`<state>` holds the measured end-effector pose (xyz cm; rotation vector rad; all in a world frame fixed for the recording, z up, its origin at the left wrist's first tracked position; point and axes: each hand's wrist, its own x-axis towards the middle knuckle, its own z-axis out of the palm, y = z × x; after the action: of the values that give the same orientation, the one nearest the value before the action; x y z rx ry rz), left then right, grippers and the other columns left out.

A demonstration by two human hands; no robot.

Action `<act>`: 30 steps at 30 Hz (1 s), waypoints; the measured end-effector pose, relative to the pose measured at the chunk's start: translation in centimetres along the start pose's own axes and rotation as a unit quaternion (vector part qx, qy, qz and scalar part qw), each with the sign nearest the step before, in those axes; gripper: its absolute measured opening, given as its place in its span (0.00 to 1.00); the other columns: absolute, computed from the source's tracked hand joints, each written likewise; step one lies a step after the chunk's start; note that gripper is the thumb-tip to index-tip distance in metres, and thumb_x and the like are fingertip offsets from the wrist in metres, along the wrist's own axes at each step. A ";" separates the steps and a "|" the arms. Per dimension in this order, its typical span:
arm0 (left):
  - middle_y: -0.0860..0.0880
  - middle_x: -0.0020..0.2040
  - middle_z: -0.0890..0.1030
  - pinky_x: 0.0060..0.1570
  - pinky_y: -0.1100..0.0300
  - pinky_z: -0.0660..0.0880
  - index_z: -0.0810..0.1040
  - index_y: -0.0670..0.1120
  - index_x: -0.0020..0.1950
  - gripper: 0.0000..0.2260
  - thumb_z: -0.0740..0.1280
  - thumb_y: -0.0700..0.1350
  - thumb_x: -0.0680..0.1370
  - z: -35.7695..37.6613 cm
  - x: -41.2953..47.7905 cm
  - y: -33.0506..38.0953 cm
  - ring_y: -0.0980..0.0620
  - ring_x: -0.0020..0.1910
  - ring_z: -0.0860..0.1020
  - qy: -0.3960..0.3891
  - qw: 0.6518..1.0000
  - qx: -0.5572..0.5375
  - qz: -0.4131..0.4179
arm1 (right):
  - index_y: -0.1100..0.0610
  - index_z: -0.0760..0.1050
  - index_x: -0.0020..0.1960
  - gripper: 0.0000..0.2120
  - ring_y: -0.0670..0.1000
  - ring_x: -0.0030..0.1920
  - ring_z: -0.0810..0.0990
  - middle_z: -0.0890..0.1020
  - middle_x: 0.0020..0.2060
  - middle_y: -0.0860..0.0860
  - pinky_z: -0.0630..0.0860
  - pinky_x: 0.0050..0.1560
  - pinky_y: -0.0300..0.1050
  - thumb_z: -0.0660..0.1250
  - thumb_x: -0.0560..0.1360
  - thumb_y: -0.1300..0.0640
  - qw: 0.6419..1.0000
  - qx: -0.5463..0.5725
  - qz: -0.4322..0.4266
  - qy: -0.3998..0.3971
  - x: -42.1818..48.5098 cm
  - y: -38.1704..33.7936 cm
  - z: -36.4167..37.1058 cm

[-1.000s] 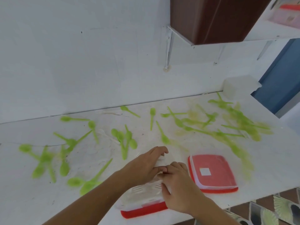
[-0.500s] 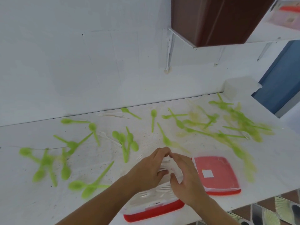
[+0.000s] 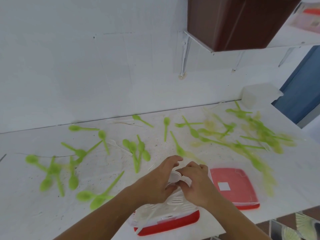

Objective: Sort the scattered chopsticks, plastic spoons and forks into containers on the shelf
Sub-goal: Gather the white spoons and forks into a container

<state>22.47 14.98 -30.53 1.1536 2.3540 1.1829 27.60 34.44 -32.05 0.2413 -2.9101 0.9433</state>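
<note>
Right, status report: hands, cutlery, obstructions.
Left hand and right hand both grip white cutlery bundle over red-based container. Green spoons scattered on shelf. Red lid lies apart, right of container.

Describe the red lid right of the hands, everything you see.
The red lid looks like flat, square plastic with rounded corners and a white sticker near its middle. A pale band shows under its front edge. It lies flat on the white shelf near the front edge, just right of the right hand, with nothing on it.

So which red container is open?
The left container, with white forks inside; the right container has a red lid on.
</note>
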 end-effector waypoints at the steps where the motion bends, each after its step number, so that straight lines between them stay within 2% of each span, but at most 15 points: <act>1: 0.55 0.78 0.64 0.71 0.63 0.68 0.54 0.54 0.80 0.33 0.69 0.46 0.81 0.0 -0.2 0.0 0.61 0.76 0.65 0.005 1.000 0.006 0.005 | 0.41 0.79 0.47 0.08 0.42 0.49 0.72 0.79 0.39 0.32 0.64 0.55 0.53 0.65 0.73 0.51 1.000 -0.014 0.000 -0.019 0.2 0.0 0.0; 3: 0.56 0.77 0.64 0.70 0.63 0.69 0.57 0.53 0.80 0.31 0.69 0.49 0.81 0.0 -0.8 -0.1 0.60 0.75 0.67 0.029 0.999 0.028 0.008 | 0.44 0.79 0.43 0.06 0.43 0.47 0.71 0.78 0.35 0.37 0.65 0.54 0.54 0.63 0.73 0.51 0.999 -0.035 0.002 -0.029 0.4 -0.3 0.0; 6: 0.58 0.70 0.70 0.64 0.62 0.74 0.68 0.52 0.74 0.22 0.68 0.55 0.82 -0.3 -1.9 -0.7 0.60 0.68 0.72 0.082 0.995 0.059 -0.003 | 0.45 0.79 0.43 0.05 0.44 0.45 0.73 0.79 0.36 0.40 0.66 0.54 0.55 0.64 0.73 0.51 0.999 -0.027 0.016 -0.009 0.1 -0.5 0.1; 11: 0.60 0.57 0.77 0.55 0.65 0.75 0.78 0.51 0.64 0.16 0.63 0.60 0.84 -0.2 -3.8 -2.2 0.63 0.55 0.75 0.157 0.978 0.134 -0.033 | 0.43 0.77 0.46 0.05 0.40 0.46 0.75 0.77 0.39 0.35 0.66 0.57 0.48 0.63 0.73 0.51 0.999 0.000 0.029 0.035 -0.3 -0.4 -0.1; 14: 0.60 0.52 0.78 0.52 0.62 0.75 0.79 0.51 0.61 0.15 0.62 0.59 0.84 0.1 -3.7 -2.5 0.61 0.51 0.76 0.161 0.975 0.152 -0.033 | 0.44 0.73 0.45 0.03 0.42 0.41 0.76 0.75 0.40 0.36 0.73 0.48 0.44 0.61 0.73 0.50 0.998 0.007 0.029 0.057 -0.2 -1.0 -0.7; 17: 0.60 0.53 0.77 0.53 0.62 0.75 0.78 0.51 0.61 0.11 0.63 0.56 0.84 0.5 -3.5 -2.3 0.60 0.52 0.76 0.171 0.973 0.153 -0.030 | 0.47 0.72 0.45 0.03 0.42 0.41 0.76 0.75 0.40 0.39 0.74 0.40 0.40 0.64 0.73 0.55 0.997 0.020 0.029 0.070 0.1 -1.4 -1.4; 21: 0.58 0.52 0.75 0.50 0.61 0.75 0.75 0.50 0.58 0.08 0.63 0.53 0.85 0.4 -3.3 -2.1 0.58 0.51 0.75 0.170 0.973 0.159 -0.010 | 0.52 0.80 0.47 0.08 0.40 0.43 0.78 0.79 0.42 0.39 0.72 0.43 0.32 0.68 0.74 0.63 0.997 0.040 0.041 0.050 0.6 -1.0 -2.2; 24: 0.54 0.53 0.75 0.46 0.58 0.76 0.77 0.49 0.57 0.07 0.63 0.51 0.85 0.3 -3.2 -2.4 0.54 0.50 0.75 0.156 0.964 0.213 0.025 | 0.51 0.83 0.52 0.10 0.35 0.47 0.77 0.80 0.46 0.38 0.70 0.48 0.27 0.68 0.76 0.63 0.997 0.044 0.061 -0.009 0.9 -1.2 -2.7; 26: 0.53 0.55 0.75 0.41 0.58 0.76 0.78 0.49 0.57 0.08 0.62 0.51 0.85 0.2 -3.1 -2.6 0.52 0.49 0.75 0.153 0.956 0.249 0.041 | 0.51 0.83 0.52 0.10 0.34 0.46 0.77 0.80 0.45 0.38 0.71 0.46 0.26 0.68 0.76 0.63 0.994 0.048 0.088 -0.039 1.1 -1.6 -2.8; 28: 0.51 0.56 0.75 0.39 0.58 0.75 0.79 0.49 0.58 0.09 0.62 0.50 0.86 0.2 -3.1 -2.6 0.51 0.48 0.74 0.141 0.952 0.268 0.056 | 0.52 0.83 0.53 0.11 0.39 0.45 0.81 0.82 0.44 0.41 0.75 0.43 0.29 0.67 0.75 0.63 0.989 0.059 0.118 -0.062 1.4 -2.0 -3.0; 30: 0.50 0.57 0.75 0.41 0.59 0.73 0.80 0.49 0.58 0.07 0.62 0.48 0.85 0.1 -3.2 -2.7 0.50 0.48 0.73 0.127 0.949 0.278 0.075 | 0.53 0.82 0.50 0.11 0.46 0.43 0.83 0.84 0.42 0.46 0.82 0.42 0.43 0.65 0.73 0.63 0.986 0.059 0.131 -0.084 1.5 -2.2 -3.1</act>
<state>23.14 11.69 -33.03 1.4421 2.9615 0.7542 26.55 34.33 -28.11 -0.0615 -3.0974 1.1903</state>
